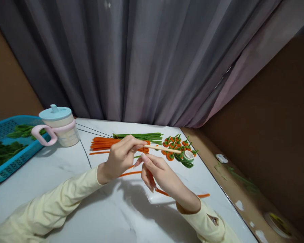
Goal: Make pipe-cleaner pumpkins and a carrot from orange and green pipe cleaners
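My left hand point(121, 156) is closed around one end of a thin wooden stick point(164, 149), which points to the right. Just below it, my right hand point(160, 170) is closed, thumb and fingertips together, with orange pipe cleaner point(151, 179) showing between the fingers. A short green piece point(137, 156) pokes out between the two hands; where it is attached is hidden. More orange pipe cleaner point(130, 173) shows left of my right hand, and another orange end point(204, 195) emerges beyond the wrist. Behind the hands lie bundles of orange pipe cleaners point(101, 144) and green pipe cleaners point(152, 136).
Several small orange-and-green pipe-cleaner pumpkins point(170, 156) sit at the right, beside a tape roll point(188, 155) and green loops point(187, 164). A lidded cup point(66, 131) and a blue basket point(18, 167) of green pieces stand left. Under my right hand is a white object point(159, 199).
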{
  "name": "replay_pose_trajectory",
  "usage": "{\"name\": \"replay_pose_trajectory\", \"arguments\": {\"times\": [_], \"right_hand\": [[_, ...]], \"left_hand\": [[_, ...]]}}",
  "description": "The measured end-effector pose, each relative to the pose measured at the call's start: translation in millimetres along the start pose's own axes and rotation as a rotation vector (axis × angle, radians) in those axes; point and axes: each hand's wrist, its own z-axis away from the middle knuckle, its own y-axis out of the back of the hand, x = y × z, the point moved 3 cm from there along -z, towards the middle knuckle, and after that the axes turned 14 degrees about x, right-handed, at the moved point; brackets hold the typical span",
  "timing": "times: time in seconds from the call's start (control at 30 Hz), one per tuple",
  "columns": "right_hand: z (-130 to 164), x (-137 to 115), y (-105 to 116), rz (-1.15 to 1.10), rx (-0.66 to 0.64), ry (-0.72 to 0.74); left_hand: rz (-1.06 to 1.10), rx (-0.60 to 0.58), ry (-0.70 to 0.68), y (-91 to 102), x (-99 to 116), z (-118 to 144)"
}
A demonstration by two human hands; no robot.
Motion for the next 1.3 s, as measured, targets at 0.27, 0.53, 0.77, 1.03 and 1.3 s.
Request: {"name": "replay_pose_trajectory", "arguments": {"times": [0.27,0.53,0.77,1.03,1.3], "right_hand": [[6,-12,15,0.560,0.024,0.278],[13,-20,26,1.109,0.083,0.506],[10,-29,38,1.160,0.176,0.701],[-12,-23,47,0.537,-0.150,0.474],[-15,-10,24,-0.025,-0.168,0.132]], "left_hand": [[-0.215,-0.176,-0.270,-8.2,-4,10],[-0.066,-0.401,0.066,-10.3,-4,3],[0.095,-0.533,0.211,-9.1,6,-2],[0.371,-0.443,0.450,-3.5,10,-6],[0.301,-0.276,0.504,-2.4,5,-6]]}}
